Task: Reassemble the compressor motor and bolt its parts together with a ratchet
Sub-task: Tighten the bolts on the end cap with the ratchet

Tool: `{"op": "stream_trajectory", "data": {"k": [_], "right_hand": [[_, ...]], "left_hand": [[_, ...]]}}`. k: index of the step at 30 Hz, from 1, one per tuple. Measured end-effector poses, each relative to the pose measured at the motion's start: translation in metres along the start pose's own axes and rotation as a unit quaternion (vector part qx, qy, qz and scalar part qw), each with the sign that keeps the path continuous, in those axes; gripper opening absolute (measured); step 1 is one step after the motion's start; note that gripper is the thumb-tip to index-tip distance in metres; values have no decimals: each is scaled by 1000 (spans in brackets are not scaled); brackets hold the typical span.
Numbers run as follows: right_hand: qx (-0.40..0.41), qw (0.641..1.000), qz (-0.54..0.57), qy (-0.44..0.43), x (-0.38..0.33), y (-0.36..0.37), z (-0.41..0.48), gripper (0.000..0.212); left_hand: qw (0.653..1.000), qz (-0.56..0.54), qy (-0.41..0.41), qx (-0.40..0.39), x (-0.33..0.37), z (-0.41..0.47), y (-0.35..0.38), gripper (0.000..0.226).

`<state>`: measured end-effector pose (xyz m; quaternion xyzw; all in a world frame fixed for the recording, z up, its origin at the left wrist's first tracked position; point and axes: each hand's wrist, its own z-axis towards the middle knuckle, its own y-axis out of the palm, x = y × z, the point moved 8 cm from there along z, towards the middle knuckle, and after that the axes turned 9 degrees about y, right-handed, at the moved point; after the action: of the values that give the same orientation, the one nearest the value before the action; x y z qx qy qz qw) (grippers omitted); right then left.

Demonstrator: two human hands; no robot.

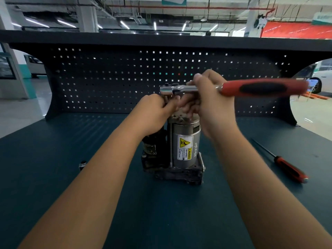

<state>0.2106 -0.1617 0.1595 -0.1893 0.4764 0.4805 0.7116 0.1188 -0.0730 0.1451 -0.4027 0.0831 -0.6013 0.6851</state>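
The dark blue worktop point(161, 212) carries everything, with a perforated pegboard point(107, 83) standing along its far edge. The compressor motor point(185, 150) stands upright at the middle of the worktop, well back from the near edge. Its silver cylinder with the yellow warning label faces the person and its black base sits flat, which probably puts the top fastening points within reach from above.

The ratchet point(265, 89) is held level over the top of the motor. Its red and black handle points toward the right edge and its chrome head sits above the motor's left top corner.

The right hand point(213, 105) grips the steel shank between head and handle, fingers curled under and thumb laid on top. That choked-up hold suits aiming rather than hard pulling. The left hand point(156, 108) has its fingers bunched together and pinching the drive stem point(167, 100) under the head, apparently to guide it down onto a bolt. The bolt itself is hidden behind the fingers, so whether the tool is seated cannot be told.

A red-handled screwdriver point(287, 168) lies near the right edge, parked out of the way. A small dark metal piece point(83, 164) stands toward the left edge, too small to identify.
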Motion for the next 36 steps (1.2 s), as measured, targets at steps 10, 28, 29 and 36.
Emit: {"op": "stream_trajectory", "data": {"k": [10, 28, 29, 36], "right_hand": [[3, 929, -306, -209, -14, 29, -37, 22], [58, 948, -249, -187, -7, 13, -30, 27], [53, 944, -260, -195, -7, 16, -31, 29], [-31, 998, 34, 34, 9, -7, 10, 25]], "left_hand": [[995, 97, 10, -6, 7, 1, 2, 23], [999, 19, 12, 37, 2, 0, -2, 45], [999, 14, 20, 46, 4, -2, -2, 44], [998, 21, 43, 40, 0, -1, -4, 55]]}}
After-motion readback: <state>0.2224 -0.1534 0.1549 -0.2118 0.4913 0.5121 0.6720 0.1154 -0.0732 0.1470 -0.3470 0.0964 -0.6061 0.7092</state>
